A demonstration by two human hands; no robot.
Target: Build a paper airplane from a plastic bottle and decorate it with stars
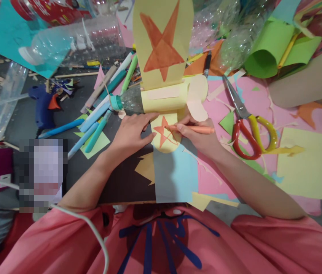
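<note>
My right hand (198, 133) grips an orange marker (202, 129), its tip on a small orange star (165, 131). The star is drawn on the lower yellow paper flap (166, 147), partly coloured in. My left hand (134, 131) lies at that flap's left edge with fingers stretched out, holding nothing. Above both hands lies a plastic bottle (132, 99) with a teal cap (115, 102), wrapped in yellow paper (163, 102). A longer yellow flap (165, 76) with a larger, filled orange star extends away from it. Cream paper pieces (197, 97) sit at the bottle's right end.
Scissors (245, 118) with red and yellow handles lie to the right, beside a yellow sheet (312, 163). Several markers (96, 127) and a blue glue gun (43, 106) lie left. Clear bottles (75, 40) and a green paper roll (272, 49) stand beyond. Another person's arm (309, 78) reaches in from the right.
</note>
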